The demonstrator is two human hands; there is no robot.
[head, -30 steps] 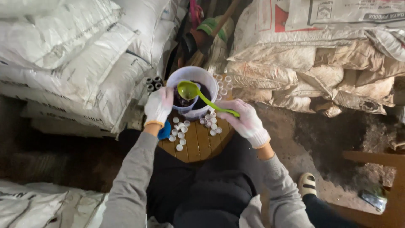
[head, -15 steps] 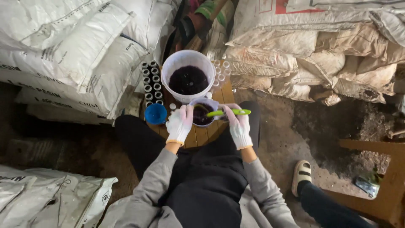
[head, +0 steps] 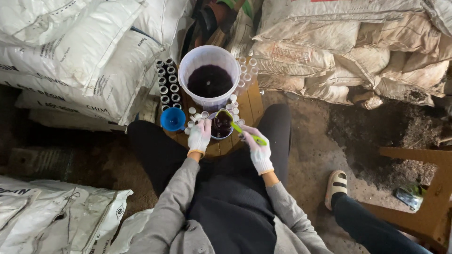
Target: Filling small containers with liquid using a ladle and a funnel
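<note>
**Small cup steadied, spoon dipped in dark contents**

The left hand (head: 199,135), gloved in white, closes around the side of a small cup (head: 221,126) of dark material on the round wooden table (head: 252,106), apparently to steady it. The right hand (head: 257,149), also gloved, grips the handle of a green spoon (head: 240,129) whose bowl sits in the cup. Just behind stands a large white bucket (head: 210,77) holding the same dark material, within easy reach. White caps (head: 194,114) lie scattered beside the cup; a blue cup (head: 173,119) sits at the table's left edge. Rows of small tubes (head: 168,84) flank the bucket, with stacked sacks (head: 80,56) beyond.
</note>
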